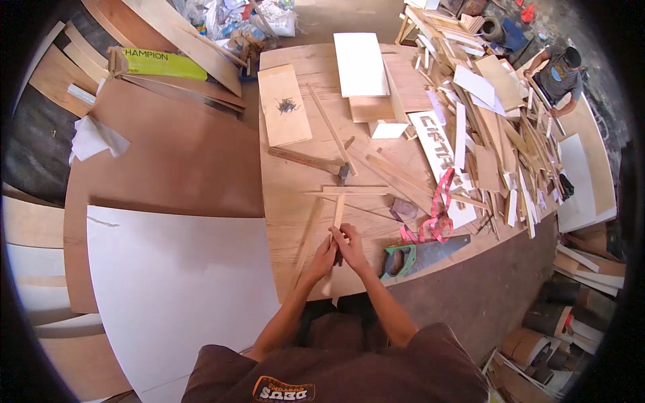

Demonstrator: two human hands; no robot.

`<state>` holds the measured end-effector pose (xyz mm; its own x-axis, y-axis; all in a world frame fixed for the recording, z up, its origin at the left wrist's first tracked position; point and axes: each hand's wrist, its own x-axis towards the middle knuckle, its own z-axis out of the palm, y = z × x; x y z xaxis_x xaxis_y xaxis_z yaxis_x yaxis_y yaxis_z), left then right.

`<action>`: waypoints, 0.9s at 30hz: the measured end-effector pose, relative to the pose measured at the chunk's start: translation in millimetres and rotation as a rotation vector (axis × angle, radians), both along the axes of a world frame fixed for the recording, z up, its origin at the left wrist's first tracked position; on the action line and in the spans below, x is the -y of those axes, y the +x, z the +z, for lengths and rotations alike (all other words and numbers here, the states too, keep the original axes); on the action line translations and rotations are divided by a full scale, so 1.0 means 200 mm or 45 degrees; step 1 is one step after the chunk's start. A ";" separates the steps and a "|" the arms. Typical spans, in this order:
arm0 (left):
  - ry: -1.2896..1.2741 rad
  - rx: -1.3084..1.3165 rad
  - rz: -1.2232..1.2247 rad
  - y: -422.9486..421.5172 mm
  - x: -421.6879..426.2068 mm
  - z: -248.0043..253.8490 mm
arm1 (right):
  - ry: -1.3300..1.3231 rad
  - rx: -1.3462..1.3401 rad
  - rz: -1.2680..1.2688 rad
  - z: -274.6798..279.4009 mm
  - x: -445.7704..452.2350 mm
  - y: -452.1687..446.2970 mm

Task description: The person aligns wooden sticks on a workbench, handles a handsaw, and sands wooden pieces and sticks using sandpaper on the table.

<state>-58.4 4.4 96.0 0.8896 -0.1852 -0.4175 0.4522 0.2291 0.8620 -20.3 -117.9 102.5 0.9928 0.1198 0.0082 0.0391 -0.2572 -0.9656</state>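
A narrow wooden strip points away from me near the front edge of the wooden worktable. My left hand is closed round its near part, and my right hand grips it from the right side. The fingers partly hide the strip. Just beyond its far end lie crosswise wooden strips. A hammer rests behind them, its head to the right. To the right of my hands are a dark brownish block, a red tape or ribbon and a green-handled handsaw.
A board with a pile of nails lies at the far left of the table. White-faced panels stand at the back. Wood offcuts crowd the right, where another person works. A large white sheet is at left.
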 end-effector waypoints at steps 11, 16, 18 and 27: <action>0.059 0.251 -0.074 -0.04 0.34 0.09 | -0.498 -0.046 -0.476 0.25 0.65 -0.03; 0.099 0.239 -0.035 0.00 0.55 0.06 | -0.662 0.033 -0.376 0.11 0.95 -0.05; 0.134 0.220 -0.008 0.01 0.63 0.05 | -0.594 -0.040 -0.358 0.05 1.03 0.00; 0.442 0.074 0.093 -0.03 0.87 0.12 | -0.636 0.061 -0.259 -0.21 1.40 0.22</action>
